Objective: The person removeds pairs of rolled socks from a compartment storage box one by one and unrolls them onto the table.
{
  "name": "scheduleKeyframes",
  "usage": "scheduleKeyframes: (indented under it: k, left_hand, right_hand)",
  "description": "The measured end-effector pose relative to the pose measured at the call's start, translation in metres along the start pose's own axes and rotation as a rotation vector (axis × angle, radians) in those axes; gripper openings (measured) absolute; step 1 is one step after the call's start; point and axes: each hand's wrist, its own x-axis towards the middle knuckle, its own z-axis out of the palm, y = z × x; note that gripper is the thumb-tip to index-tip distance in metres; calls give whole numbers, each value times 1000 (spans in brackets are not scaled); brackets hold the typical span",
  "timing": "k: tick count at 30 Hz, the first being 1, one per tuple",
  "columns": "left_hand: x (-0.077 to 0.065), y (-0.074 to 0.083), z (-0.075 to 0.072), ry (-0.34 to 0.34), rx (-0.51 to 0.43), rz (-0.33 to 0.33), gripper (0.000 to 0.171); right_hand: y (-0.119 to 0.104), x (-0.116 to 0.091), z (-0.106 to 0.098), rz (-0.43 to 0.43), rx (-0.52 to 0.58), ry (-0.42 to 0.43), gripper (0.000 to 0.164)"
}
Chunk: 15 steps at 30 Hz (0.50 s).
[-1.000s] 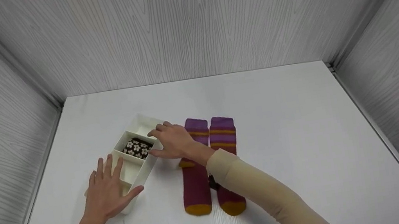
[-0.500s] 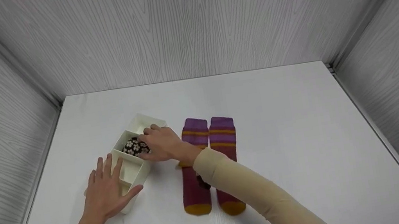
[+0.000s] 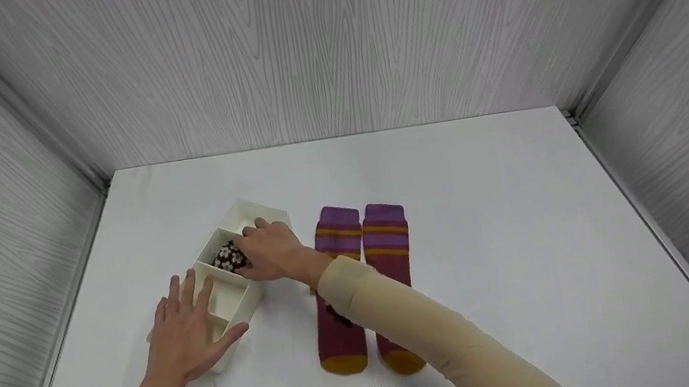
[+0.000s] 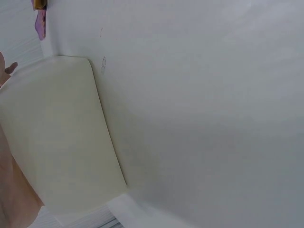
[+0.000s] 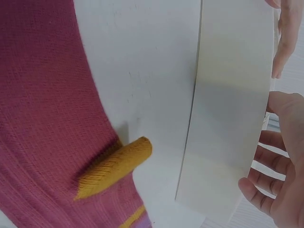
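A long cream divided box (image 3: 250, 301) lies slantwise at the left of the table. In one of its middle compartments sits a dark cloth bundle with pale flowers (image 3: 230, 257), partly covered by my right hand (image 3: 271, 252). That hand reaches over the box's right wall with its thumb and fingers at the bundle; the fingertips are hidden in the head view. My left hand (image 3: 181, 341) rests across the near end of the box, fingers straight and spread. Right of the box, a maroon sock (image 3: 341, 341) and its match (image 3: 390, 268) lie flat side by side, with purple striped cuffs and mustard toes.
A mustard heel (image 5: 116, 166) sticks up from the nearer sock in the right wrist view. My right forearm sleeve (image 3: 425, 325) passes over both socks. Grey wood-grain panels (image 3: 322, 46) stand around the white table (image 3: 527, 227) at the back and sides.
My right hand has moved left from the box's right rim to over the flowered bundle, covering more of it. My left hand, the box and the socks have stayed in place.
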Motion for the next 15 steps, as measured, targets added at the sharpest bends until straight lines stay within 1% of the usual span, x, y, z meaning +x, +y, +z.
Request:
scheduleKeyframes:
  k: [7, 15]
  left_hand:
    - [-1, 0, 0, 0, -7, -7, 108]
    - [-1, 0, 0, 10, -12, -5, 105]
  right_hand:
    - [-2, 6, -3, -11, -10, -31, 46]
    - [-3, 11, -5, -4, -74, -65, 47]
